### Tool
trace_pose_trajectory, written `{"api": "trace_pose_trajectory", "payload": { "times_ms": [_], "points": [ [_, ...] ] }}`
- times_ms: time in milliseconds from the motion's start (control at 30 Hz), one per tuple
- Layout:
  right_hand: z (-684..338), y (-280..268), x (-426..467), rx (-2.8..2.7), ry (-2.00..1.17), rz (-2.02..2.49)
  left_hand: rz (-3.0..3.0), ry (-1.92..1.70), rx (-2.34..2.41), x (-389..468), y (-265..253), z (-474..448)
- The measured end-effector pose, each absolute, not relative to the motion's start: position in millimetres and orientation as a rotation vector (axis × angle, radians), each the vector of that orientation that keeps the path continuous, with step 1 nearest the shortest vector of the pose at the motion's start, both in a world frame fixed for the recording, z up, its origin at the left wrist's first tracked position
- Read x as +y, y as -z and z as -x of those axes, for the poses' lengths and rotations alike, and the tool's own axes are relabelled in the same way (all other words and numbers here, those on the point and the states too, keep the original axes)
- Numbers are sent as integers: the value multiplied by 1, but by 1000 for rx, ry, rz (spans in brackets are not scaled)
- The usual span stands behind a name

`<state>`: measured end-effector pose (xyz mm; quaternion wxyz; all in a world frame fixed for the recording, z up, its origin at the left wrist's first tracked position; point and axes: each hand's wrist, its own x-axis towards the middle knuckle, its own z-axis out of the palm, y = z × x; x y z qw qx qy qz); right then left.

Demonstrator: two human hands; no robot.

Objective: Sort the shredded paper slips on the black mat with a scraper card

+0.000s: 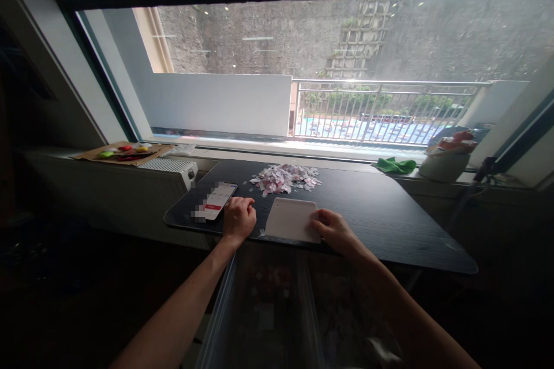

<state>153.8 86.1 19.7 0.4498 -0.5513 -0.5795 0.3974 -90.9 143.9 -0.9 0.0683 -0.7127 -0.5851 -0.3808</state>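
My right hand (335,230) grips the right edge of a thin white plastic scraper (292,220), thumb and fingers closed on it. The scraper lies low over the table's near edge. My left hand (240,218) rests on the dark table, fingers curled in; whether anything is inside them is hidden. Just left of that hand lies a phone (219,202) with a lit screen, partly blurred out. Beyond the scraper is a heap of small white and pinkish paper scraps (285,177). One loose scrap (262,232) sits by the scraper's lower left corner.
Below the table's near edge stands a clear plastic bin (314,311) with scraps inside. A green cloth (396,166) and a pale bucket (445,164) are on the sill at right. A radiator (173,170) and a brown board with colourful items (123,153) are at left.
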Motion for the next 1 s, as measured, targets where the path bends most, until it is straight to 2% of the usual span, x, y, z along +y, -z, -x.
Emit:
{"api": "trace_pose_trajectory", "payload": {
  "times_ms": [133,300,700,767,1000],
  "points": [
    [-147,-15,97,-1447,-908,1383,2145,1130,-1774,144,1,91],
    [-146,-15,98,-1464,-1038,1342,2151,1124,-1766,144,1,91],
    [-151,-26,90,-1471,-1074,1330,2143,1152,-1757,144,1,91],
    [-169,-30,92,-1393,-982,1339,2144,1152,-1758,144,1,90],
    [-225,-41,132,-1251,-299,1578,2156,1144,-1743,142,0,91]
  ]
}}
